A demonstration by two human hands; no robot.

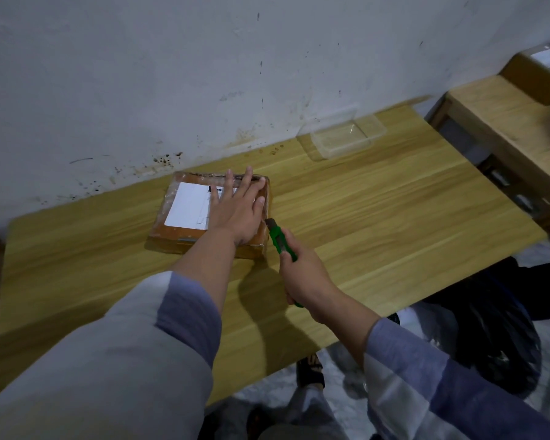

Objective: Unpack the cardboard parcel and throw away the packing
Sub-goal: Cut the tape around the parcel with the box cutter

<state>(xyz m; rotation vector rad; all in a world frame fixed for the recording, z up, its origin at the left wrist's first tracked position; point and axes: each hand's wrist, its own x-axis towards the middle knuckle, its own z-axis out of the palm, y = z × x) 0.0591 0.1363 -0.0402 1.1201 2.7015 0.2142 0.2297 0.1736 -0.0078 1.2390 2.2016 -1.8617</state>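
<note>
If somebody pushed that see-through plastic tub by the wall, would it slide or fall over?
The clear rectangular plastic tub would probably slide easily: it looks empty and thin-walled, so likely light, and the wooden table looks smooth. It seems unlikely to tip, being low and wide with a flat bottom. Its thin walls might flex if squeezed.

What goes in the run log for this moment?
left hand presses parcel flat | right hand grips green cutter, blade at parcel's right edge | parcel sealed
</note>
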